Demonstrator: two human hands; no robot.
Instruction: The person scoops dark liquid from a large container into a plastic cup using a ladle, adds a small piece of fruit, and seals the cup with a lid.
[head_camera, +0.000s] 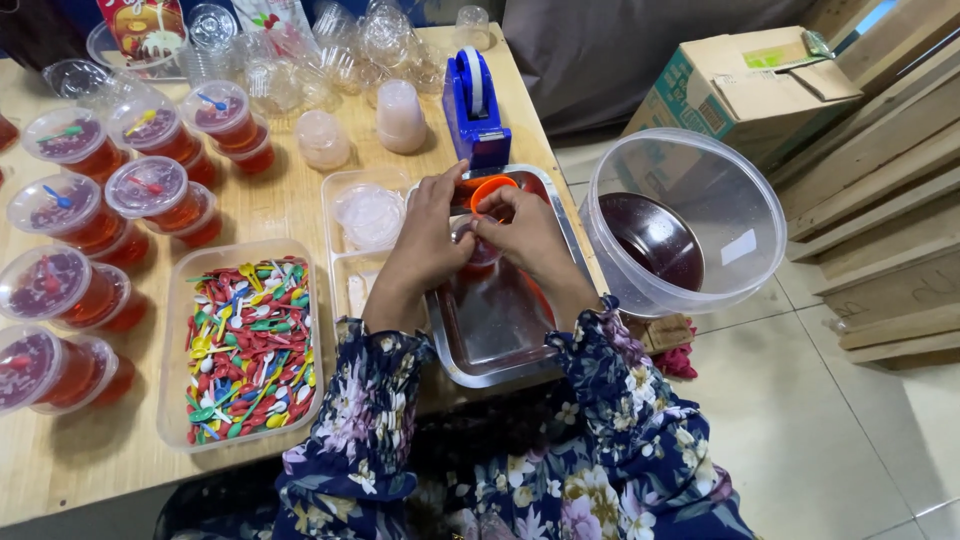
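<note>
Both hands' fingers (487, 222) around cup (482, 250)

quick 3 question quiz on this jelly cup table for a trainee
1. True or false: the tape dispenser is red.
2. Which tray holds the coloured spoons? A. the metal tray B. the clear plastic tray C. the big clear tub
3. Over which tray do the left hand and right hand hold the small cup?

Key:
1. False, it is blue.
2. B
3. The metal tray.
</note>
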